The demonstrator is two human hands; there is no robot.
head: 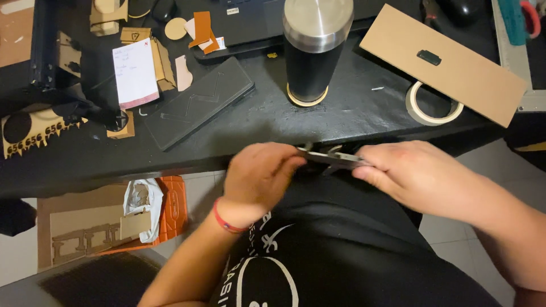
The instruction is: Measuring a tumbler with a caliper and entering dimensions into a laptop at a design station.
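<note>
Both hands meet just off the desk (85,165) edge, left hand (259,176) and right hand (412,173) pinched shut on a slim metal caliper (333,158); best held level, jaws squared, thumb easing the slide gently.

Blurred metal tool (333,157) between hands

white paper note (135,73), desk's left side
</note>
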